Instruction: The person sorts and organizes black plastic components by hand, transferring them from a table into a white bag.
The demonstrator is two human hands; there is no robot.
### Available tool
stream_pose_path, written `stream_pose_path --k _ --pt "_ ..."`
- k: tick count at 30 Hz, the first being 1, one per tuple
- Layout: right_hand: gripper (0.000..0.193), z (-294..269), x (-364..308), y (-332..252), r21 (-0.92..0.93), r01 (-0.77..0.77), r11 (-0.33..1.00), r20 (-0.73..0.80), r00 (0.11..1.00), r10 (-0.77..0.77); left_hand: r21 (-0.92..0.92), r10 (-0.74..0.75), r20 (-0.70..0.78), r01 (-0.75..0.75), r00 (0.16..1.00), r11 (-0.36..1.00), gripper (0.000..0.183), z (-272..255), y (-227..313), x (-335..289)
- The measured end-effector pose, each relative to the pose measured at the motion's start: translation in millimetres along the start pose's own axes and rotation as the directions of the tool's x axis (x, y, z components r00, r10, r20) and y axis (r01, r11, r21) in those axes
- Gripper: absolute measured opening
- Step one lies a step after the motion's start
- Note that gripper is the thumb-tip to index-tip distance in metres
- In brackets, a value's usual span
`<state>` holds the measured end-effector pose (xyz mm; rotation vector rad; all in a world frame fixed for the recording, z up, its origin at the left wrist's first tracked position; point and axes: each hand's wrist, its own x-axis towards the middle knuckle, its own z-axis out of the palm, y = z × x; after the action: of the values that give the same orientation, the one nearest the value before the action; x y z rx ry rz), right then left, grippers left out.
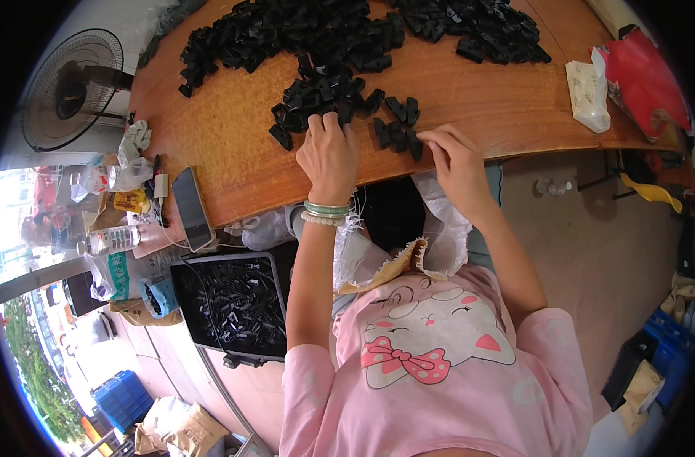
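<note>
Small black plastic pieces lie in a heap [313, 99] near the table's front edge. At its near side is my left hand [328, 156], palm down with fingers bent together at a black plastic piece [344, 113]; the fingertips are partly hidden. A green bangle [326, 209] and a pale beaded bracelet circle that wrist. To the right, a small group of the same pieces [397, 135] lies apart from the heap. My right hand [460, 164] touches the rightmost one with an outstretched fingertip, its thumb held apart.
Larger piles of black pieces [286, 30] cover the far table [507, 107]. A phone [193, 207] lies at the left edge, above a black tray of small parts [233, 305]. An open sack [446, 228] hangs at my lap. A fan [73, 90] stands left; a red bag [643, 80] lies right.
</note>
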<state>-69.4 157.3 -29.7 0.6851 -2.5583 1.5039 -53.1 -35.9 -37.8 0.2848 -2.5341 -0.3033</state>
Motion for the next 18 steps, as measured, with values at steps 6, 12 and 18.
stream_pose_path --k 6,12,18 --pt "0.025 6 5 14 -0.375 0.341 0.862 0.13 0.94 -0.316 0.003 0.093 -0.168 -0.094 0.981 0.996 0.01 -7 -12 -9" --pt "0.024 -2 -8 20 -0.086 0.167 0.982 0.053 0.985 -0.163 -0.733 -0.172 0.68 0.669 0.713 -0.122 0.016 -45 -13 -33" --pt "0.021 1 -16 -22 0.403 0.03 0.915 0.0 0.999 -0.033 -0.658 -0.071 0.751 0.734 0.657 -0.168 0.027 -60 13 -39"
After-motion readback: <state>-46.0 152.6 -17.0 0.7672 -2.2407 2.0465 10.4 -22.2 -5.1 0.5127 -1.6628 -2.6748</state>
